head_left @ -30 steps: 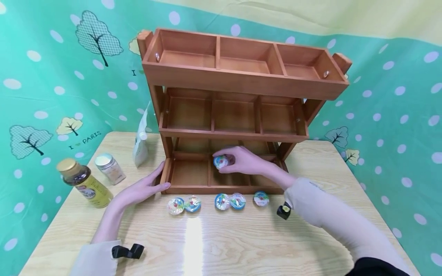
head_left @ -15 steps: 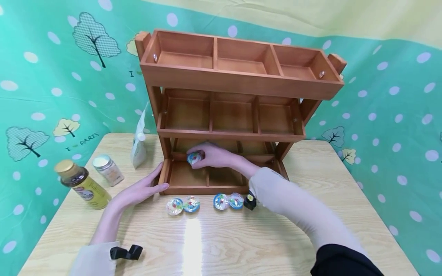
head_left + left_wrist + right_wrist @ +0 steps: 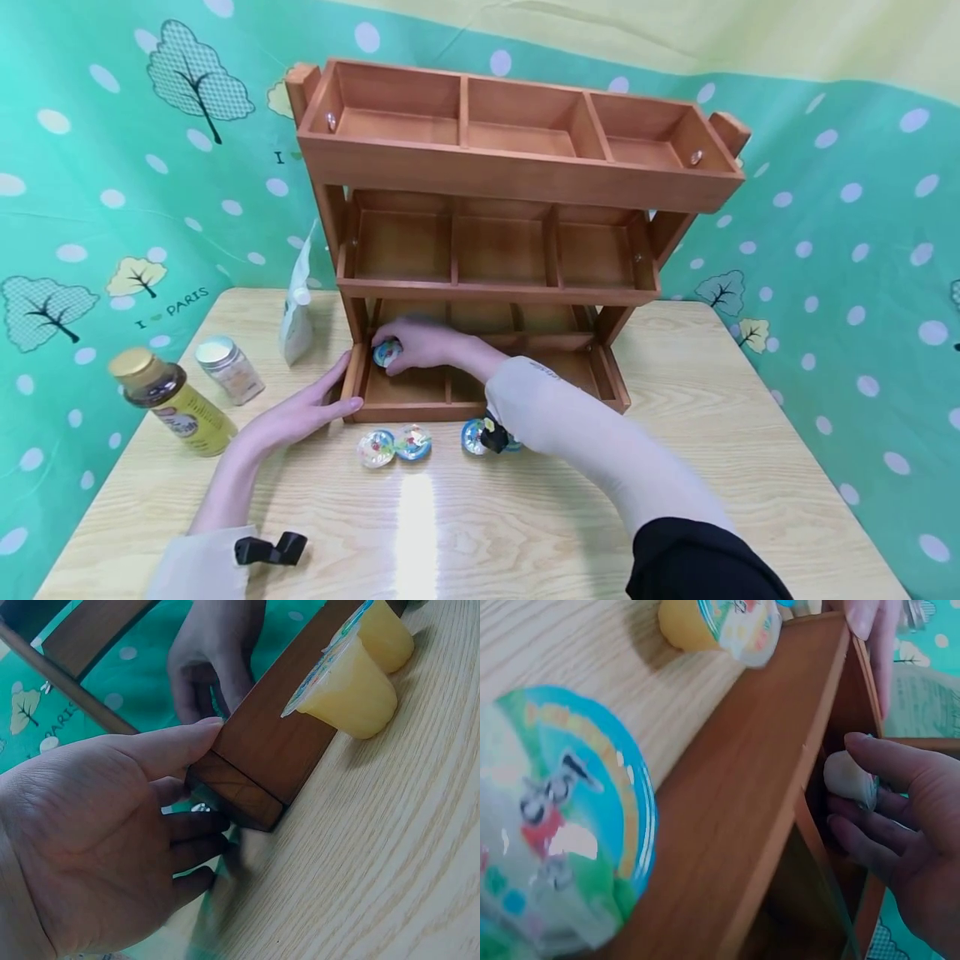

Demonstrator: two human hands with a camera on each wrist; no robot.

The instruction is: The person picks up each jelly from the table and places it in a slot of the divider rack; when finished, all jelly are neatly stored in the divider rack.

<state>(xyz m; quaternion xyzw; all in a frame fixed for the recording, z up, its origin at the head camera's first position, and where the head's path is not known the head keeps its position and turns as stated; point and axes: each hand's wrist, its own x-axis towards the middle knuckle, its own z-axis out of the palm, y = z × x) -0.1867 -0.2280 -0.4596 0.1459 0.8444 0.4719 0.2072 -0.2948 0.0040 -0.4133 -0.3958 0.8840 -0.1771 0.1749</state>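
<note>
In the head view, my right hand holds a jelly cup inside the left compartment of the bottom tier of a brown wooden rack. The right wrist view shows the cup's pale body between thumb and fingers, lid facing the palm side. At the rack's left front corner rests my left hand, thumb on the front board and fingers extended along the outer side. Two more jelly cups lie before the left compartment; another pair is partly covered by the right wrist's camera.
A yellow-labelled bottle, a clear jar with a silver lid and a white pouch stand left of the rack. The rack's upper tiers overhang the bottom one. Patterned green cloth hangs behind the wooden table.
My right hand has carried the jelly cup leftward from the bottom tier's middle compartment into its left one. The left hand has stayed at the corner.
</note>
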